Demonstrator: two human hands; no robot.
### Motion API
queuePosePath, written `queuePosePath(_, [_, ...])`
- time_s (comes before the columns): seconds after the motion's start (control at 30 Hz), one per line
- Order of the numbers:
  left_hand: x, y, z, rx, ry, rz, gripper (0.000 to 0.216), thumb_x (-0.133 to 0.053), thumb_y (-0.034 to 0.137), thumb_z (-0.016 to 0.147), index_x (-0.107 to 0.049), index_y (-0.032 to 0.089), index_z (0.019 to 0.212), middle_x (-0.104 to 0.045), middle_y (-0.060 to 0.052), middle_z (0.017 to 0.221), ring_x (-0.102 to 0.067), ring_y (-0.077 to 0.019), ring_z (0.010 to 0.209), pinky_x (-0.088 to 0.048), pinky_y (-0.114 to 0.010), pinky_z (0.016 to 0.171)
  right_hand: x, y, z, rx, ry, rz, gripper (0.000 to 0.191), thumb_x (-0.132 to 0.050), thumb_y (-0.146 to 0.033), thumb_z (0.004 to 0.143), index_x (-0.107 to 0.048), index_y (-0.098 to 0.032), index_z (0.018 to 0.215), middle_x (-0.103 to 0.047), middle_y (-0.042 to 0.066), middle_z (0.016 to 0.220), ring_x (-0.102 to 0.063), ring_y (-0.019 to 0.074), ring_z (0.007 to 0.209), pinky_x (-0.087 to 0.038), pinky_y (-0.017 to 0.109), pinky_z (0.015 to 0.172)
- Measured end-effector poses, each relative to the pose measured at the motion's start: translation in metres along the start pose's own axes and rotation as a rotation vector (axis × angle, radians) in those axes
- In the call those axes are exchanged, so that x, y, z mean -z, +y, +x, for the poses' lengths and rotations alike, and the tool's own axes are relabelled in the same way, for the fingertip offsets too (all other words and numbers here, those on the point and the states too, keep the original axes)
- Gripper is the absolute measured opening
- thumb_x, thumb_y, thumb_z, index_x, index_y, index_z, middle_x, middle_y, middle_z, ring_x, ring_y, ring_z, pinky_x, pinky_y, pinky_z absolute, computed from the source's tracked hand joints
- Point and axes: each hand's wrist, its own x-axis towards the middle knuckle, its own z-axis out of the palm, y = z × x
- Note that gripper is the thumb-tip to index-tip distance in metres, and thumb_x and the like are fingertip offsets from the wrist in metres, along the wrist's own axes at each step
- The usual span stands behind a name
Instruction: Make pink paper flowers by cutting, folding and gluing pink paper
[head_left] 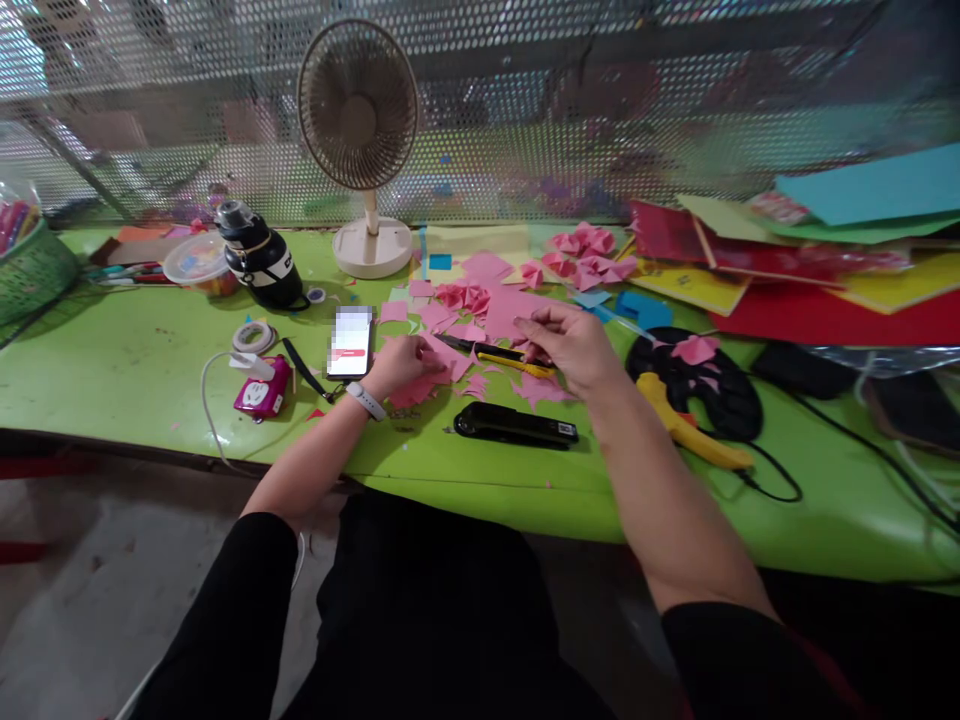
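Observation:
My left hand [401,368] rests low among the pink paper pieces [446,362], its fingers curled together at the edge of one. To the right, my right hand [566,340] is held in a pinch just above the pile; whatever is between its fingertips is too small to make out. Its lower fingers are close to a pair of black-handled scissors [495,350] and a yellow utility knife [517,364]. Folded pink paper flowers [465,297] lie behind the hands. A black stapler [516,426] sits in front, near the table edge.
A phone [351,342], roll of tape [253,337] and purple power adapter [262,388] lie left. Behind them stand a black bottle [262,260] and fan [373,245]. A yellow glue gun [694,428] with a cord and stacked coloured paper [817,315] are right.

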Motion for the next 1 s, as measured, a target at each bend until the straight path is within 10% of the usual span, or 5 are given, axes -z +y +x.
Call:
queuePosePath(0.2, [-0.003, 0.023, -0.012, -0.227, 0.246, -0.198, 0.042, -0.067, 0.060, 0.082, -0.074, 0.019, 0.081, -0.069, -0.011, 0.094, -0.062, -0.0238, 0.096, -0.044, -0.040, 0.095, -0.013, -0.015, -0.014, -0.027, -0.135, 0.064, 0.051, -0.089, -0.060, 0.056, -0.064, -0.020, 0.073, -0.068, 0.001, 0.062, -0.057, 0.0094, 0.042, -0.046, 0.021, 0.038])
queuePosePath(0.4, [-0.010, 0.037, -0.021, -0.039, -0.201, -0.926, 0.038, -0.078, 0.051, 0.076, -0.073, 0.014, 0.086, -0.071, -0.005, 0.083, -0.066, -0.0128, 0.078, -0.052, -0.031, 0.085, -0.028, -0.011, -0.025, 0.014, -0.266, 0.001, 0.045, -0.083, -0.058, 0.067, -0.064, -0.019, 0.078, -0.067, 0.001, 0.062, -0.060, 0.0110, 0.047, -0.051, 0.023, 0.045])
queuePosePath(0.67, [-0.012, 0.034, -0.019, 0.165, -0.167, -1.176, 0.023, -0.082, 0.021, 0.075, -0.062, 0.013, 0.068, -0.060, 0.003, 0.064, -0.058, -0.0057, 0.062, -0.057, -0.029, 0.082, -0.011, -0.017, -0.026, 0.352, -0.253, -0.271, 0.041, -0.070, -0.033, 0.084, -0.068, -0.031, 0.125, -0.070, 0.004, 0.103, -0.064, 0.0155, 0.075, -0.056, 0.032, 0.071])
queuePosePath(1.0, [-0.013, 0.039, -0.022, 0.162, -0.170, -1.232, 0.022, -0.080, 0.017, 0.078, -0.059, 0.013, 0.071, -0.064, 0.003, 0.070, -0.064, -0.0070, 0.067, -0.055, -0.027, 0.084, -0.022, -0.012, -0.027, 0.481, -0.335, -0.297, 0.020, -0.071, -0.035, 0.083, -0.079, -0.032, 0.101, -0.067, 0.004, 0.090, -0.059, 0.0202, 0.078, -0.053, 0.038, 0.074])
